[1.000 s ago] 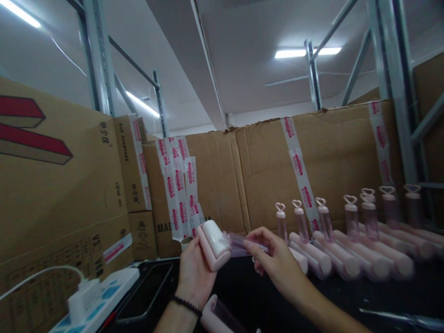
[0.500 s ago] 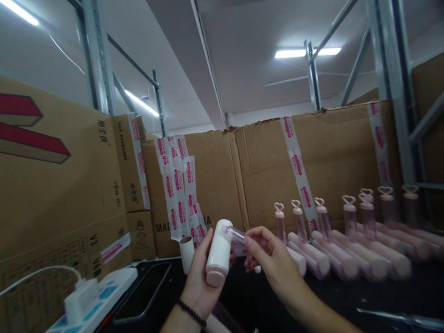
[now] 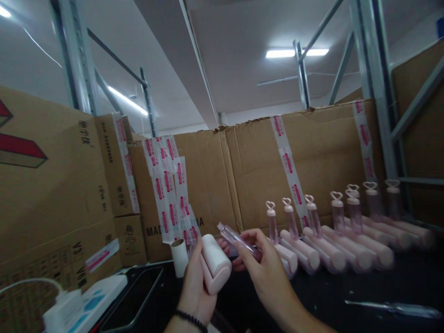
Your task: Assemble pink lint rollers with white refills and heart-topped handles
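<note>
My left hand is closed round a pink lint roller with a white paper roll on it, tilted with its pink end toward me. In the fingers of my right hand is a clear pink tube, its narrow end pointing up and left. The tube is apart from the roller, just to its right. Part of the roller's pink body is hidden by my left palm.
Several pink rollers with clear, heart-topped handles line the black table's right side. A cardboard tube stands left of my hands. A phone, power strip and screwdriver lie nearby. Cardboard walls the back.
The clear tube has come away from the roller's upper part, and its narrow end now shows. My left hand has tipped the roller so its pink end faces me more. The view has shifted slightly.
</note>
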`<state>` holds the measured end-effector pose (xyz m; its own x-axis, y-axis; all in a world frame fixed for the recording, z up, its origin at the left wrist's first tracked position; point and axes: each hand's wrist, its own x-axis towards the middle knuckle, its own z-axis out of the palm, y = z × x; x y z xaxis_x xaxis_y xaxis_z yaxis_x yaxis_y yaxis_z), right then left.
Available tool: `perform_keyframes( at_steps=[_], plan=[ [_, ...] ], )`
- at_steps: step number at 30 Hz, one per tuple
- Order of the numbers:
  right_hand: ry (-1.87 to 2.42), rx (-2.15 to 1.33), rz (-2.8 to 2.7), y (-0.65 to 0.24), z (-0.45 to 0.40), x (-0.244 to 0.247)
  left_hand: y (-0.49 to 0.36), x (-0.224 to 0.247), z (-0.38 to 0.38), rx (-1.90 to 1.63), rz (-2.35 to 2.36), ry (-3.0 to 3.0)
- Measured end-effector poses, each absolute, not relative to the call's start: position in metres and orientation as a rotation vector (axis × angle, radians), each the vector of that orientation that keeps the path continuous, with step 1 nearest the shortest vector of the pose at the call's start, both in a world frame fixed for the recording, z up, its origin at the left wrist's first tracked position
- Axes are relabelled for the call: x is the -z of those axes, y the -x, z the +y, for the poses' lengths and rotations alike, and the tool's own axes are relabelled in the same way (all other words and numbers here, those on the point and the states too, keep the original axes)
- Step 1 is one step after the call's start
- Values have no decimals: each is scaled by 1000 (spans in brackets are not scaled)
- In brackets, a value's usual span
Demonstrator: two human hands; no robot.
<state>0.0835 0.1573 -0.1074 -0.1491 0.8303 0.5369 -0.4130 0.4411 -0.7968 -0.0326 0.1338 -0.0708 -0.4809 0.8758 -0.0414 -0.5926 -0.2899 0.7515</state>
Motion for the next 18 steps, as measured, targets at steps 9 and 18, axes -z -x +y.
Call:
perform_keyframes(
  at_steps=[9,18],
  plan=[
    [467,-868,-1511,-71,140,128,42,68,126,-2043,847,-441],
    [542,-998,-1386,-70,154,135,29,66,125,-1978,760,-648]
  ],
)
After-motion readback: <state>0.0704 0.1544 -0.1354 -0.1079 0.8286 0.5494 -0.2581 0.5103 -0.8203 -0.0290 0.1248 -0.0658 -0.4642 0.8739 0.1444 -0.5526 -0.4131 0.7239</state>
